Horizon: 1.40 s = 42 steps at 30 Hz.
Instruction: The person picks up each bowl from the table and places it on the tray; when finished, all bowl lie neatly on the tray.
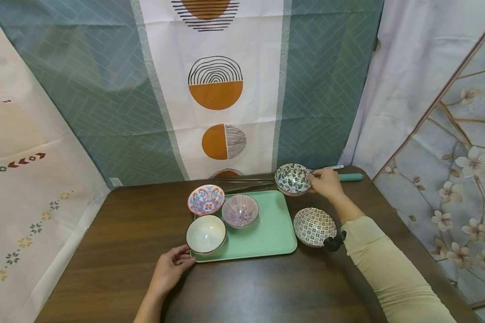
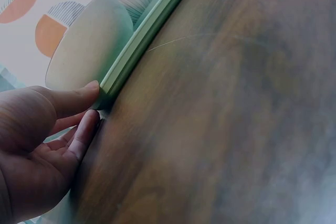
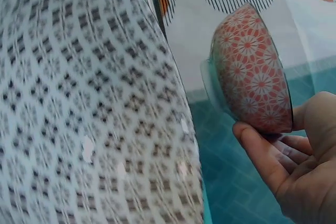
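Note:
My right hand [image 1: 327, 183] pinches the rim of a bowl [image 1: 293, 178] with dark floral print inside, holding it above the table's back edge. The right wrist view shows its red flowered outside [image 3: 252, 77]. At the front left corner of the mint green tray [image 1: 272, 224], my left hand [image 1: 169, 269] pinches the tray's edge between thumb and fingers. A plain white bowl [image 1: 206, 234] sits at that corner, close to the fingertips. The purple-striped bowl [image 1: 240, 210] stands on the tray behind it, and a red-and-blue bowl [image 1: 206, 200] sits at the back left corner.
A brown-patterned bowl [image 1: 315, 227] stands right of the tray, under my right forearm. Along the back edge of the wooden table [image 1: 145, 224] lie thin dark rods [image 1: 246, 180] and a utensil with a turquoise handle [image 1: 350, 177]. Hanging cloth [image 1: 327, 89] closes off the back.

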Tool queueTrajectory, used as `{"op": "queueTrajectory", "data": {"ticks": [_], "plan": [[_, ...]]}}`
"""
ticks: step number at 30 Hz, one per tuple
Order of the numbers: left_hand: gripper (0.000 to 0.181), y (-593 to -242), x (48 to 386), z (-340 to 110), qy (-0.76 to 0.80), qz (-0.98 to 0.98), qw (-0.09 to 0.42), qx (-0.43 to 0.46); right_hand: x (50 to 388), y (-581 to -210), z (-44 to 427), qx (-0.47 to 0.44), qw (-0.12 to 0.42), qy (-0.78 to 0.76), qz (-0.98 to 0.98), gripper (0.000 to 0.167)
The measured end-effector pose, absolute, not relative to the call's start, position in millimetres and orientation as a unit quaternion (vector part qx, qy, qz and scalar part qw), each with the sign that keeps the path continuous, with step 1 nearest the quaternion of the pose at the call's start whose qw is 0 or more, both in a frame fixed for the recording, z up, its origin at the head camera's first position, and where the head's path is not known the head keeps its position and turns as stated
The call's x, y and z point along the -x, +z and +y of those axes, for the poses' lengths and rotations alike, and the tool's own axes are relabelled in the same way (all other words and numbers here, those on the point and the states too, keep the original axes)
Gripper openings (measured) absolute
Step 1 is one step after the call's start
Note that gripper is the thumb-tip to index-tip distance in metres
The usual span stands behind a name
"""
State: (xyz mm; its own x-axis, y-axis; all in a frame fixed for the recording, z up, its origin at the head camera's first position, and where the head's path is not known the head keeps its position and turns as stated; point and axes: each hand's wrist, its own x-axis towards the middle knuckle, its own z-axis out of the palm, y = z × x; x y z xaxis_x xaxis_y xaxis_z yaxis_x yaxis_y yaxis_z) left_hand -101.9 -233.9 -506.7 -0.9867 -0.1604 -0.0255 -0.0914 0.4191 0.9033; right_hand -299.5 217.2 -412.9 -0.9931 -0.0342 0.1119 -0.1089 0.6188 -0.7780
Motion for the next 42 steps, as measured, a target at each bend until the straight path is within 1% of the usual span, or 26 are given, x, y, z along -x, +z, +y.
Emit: {"op": "queueTrajectory", "data": {"ticks": [6, 15, 24, 29, 33, 42], "plan": [[0.040, -507, 104, -231, -0.530, -0.844, 0.039, -0.066, 303, -423, 198, -0.041, 0.018, 0.437, -0.898, 0.031], [0.039, -508, 104, -231, -0.526, -0.846, 0.035, -0.073, 303, -439, 171, -0.057, -0.028, 0.412, -0.909, 0.029], [0.040, -511, 103, -231, -0.525, -0.847, 0.035, -0.071, 304, -454, 160, -0.035, -0.079, 0.413, -0.906, 0.028], [0.040, -510, 103, -232, -0.523, -0.848, 0.039, -0.070, 303, -448, 158, -0.039, -0.098, 0.406, -0.908, 0.031], [0.040, -509, 103, -232, -0.524, -0.848, 0.039, -0.071, 301, -438, 160, -0.050, -0.102, 0.390, -0.914, 0.036], [0.040, -508, 102, -234, -0.525, -0.847, 0.040, -0.073, 294, -427, 187, -0.113, -0.105, 0.443, -0.883, 0.047]]}}
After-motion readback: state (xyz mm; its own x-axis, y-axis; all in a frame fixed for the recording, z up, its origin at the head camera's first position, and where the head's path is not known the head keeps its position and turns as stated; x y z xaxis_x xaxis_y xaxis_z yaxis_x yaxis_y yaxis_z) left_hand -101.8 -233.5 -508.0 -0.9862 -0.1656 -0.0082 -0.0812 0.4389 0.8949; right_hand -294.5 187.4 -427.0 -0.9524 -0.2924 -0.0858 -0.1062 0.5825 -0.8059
